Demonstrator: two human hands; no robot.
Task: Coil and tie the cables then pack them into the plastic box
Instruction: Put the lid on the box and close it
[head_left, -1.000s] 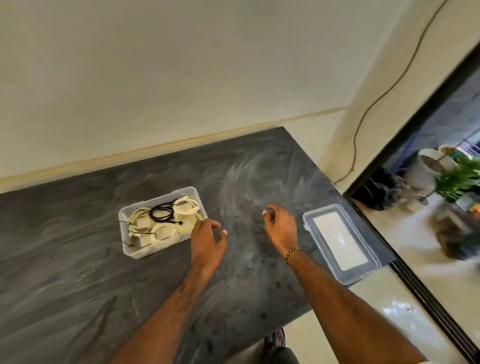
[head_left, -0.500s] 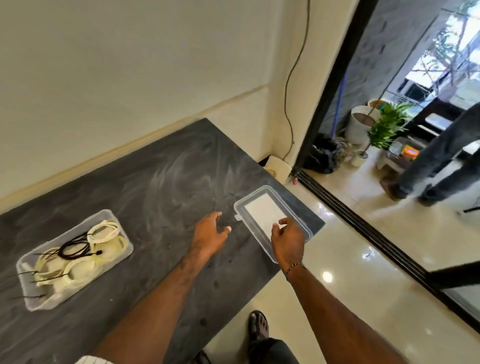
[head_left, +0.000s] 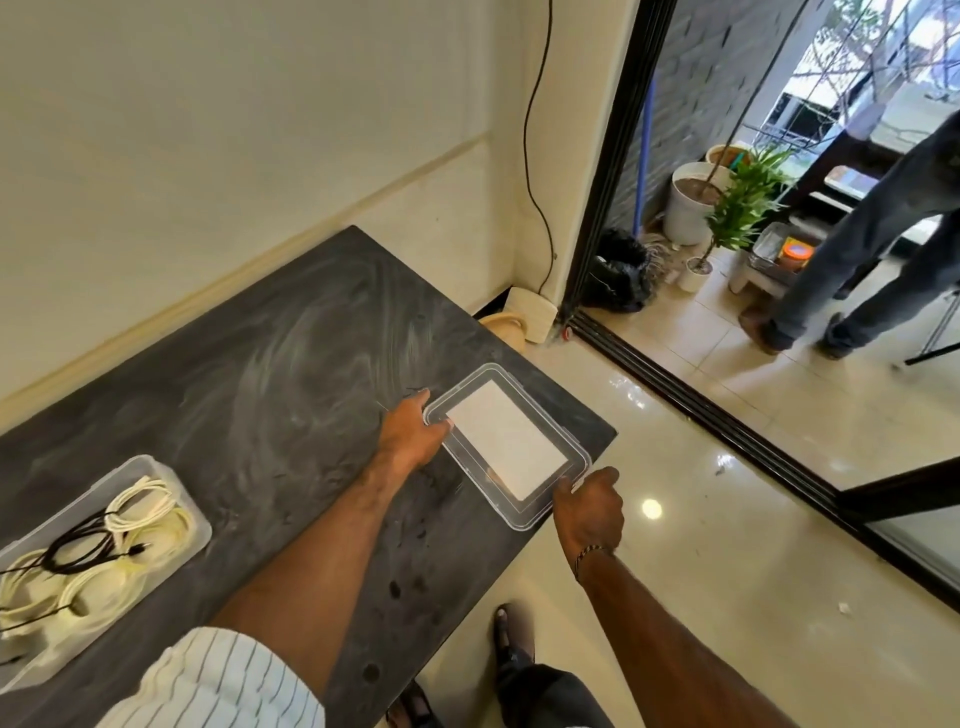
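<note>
A clear plastic box lid (head_left: 506, 444) with a white panel lies near the right corner of the dark table (head_left: 270, 384). My left hand (head_left: 413, 434) grips its left end, fingers over the rim. At the lid's near right corner my right hand (head_left: 589, 501) holds the edge with curled fingers. The clear plastic box (head_left: 171, 483) sits at the far left of the table, holding several coiled white cables (head_left: 143, 501) and a coiled black cable (head_left: 85, 545).
The table's right edge drops to a glossy tiled floor (head_left: 727, 545). A black sliding-door track (head_left: 701, 415) runs across it. Beyond stand potted plants (head_left: 748, 202) and another person's legs (head_left: 852, 260). My foot (head_left: 511, 639) shows below the table edge.
My view swung right, away from the box. Both hands moved from beside the box over to the lid and took hold of its two ends.
</note>
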